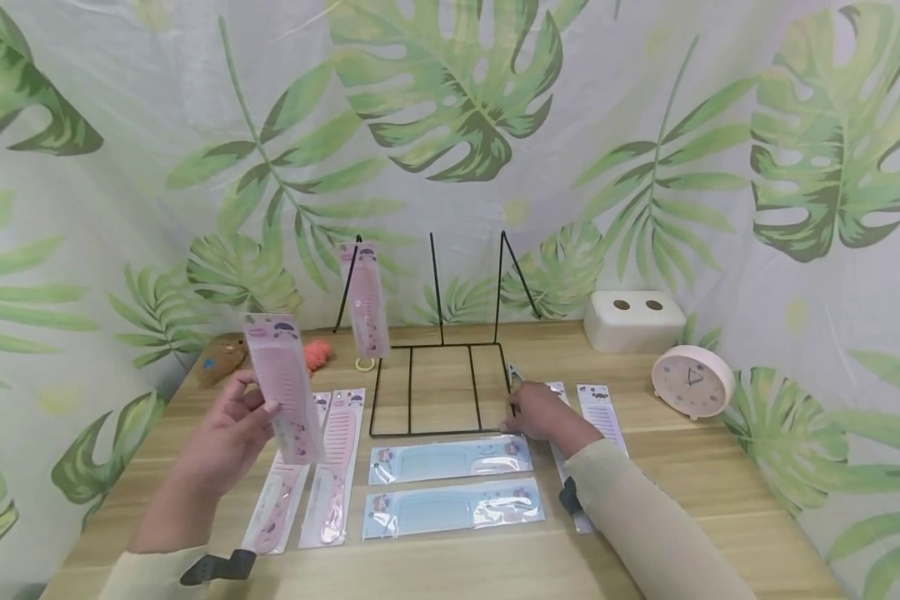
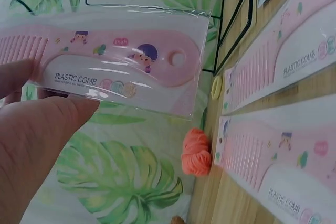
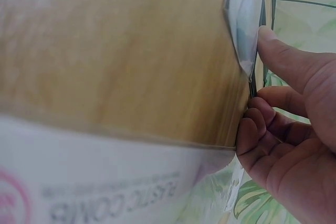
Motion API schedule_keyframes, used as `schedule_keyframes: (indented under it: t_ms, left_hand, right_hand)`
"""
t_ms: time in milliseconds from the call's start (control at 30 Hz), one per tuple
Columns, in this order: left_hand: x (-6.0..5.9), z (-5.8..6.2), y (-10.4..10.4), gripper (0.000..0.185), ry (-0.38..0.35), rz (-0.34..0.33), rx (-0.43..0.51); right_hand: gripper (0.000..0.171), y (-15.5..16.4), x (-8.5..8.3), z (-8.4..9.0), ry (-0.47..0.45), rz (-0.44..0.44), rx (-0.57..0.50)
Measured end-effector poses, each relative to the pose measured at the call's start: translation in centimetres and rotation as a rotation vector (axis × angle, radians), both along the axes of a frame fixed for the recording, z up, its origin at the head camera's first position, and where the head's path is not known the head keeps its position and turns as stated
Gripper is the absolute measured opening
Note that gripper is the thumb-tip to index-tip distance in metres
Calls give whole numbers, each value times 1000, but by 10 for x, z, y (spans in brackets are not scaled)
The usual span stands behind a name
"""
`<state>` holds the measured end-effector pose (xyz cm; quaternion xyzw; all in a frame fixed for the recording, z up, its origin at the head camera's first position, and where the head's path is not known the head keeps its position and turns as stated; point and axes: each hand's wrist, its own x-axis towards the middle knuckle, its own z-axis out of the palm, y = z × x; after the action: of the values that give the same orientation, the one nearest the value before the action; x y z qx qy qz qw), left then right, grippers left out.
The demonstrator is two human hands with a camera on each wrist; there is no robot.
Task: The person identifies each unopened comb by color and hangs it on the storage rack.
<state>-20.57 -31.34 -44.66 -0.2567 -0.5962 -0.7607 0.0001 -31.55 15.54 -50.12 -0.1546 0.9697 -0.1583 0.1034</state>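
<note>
Wire rack stands mid-table, one pink packet hanging on left post. My right hand rests at rack's front right corner, fingers curled against base wire; looks like steadying grip. My left hand holds pink comb packet upright above table, left of rack, thumb pinching toothed end. Packet likely light, comb stiff, plastic sleeve slick and crinkly. Best hold: flat faces near middle, not edges.
</note>
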Motion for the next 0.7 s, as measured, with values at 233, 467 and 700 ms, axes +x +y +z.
schedule_keyframes:
  t_ms: [233, 467, 700]
  left_hand:
    - [-3, -3, 14, 43, 23, -70, -72]
    - [-6, -2, 28, 32, -19, -45, -159]
    - [-7, -1, 35, 27, -71, 2, -218]
  right_hand:
    - [58, 0, 0, 0, -3, 3, 1]
    - [58, 1, 1, 0, 0, 9, 10]
    - [57, 1, 0, 0, -7, 2, 4]
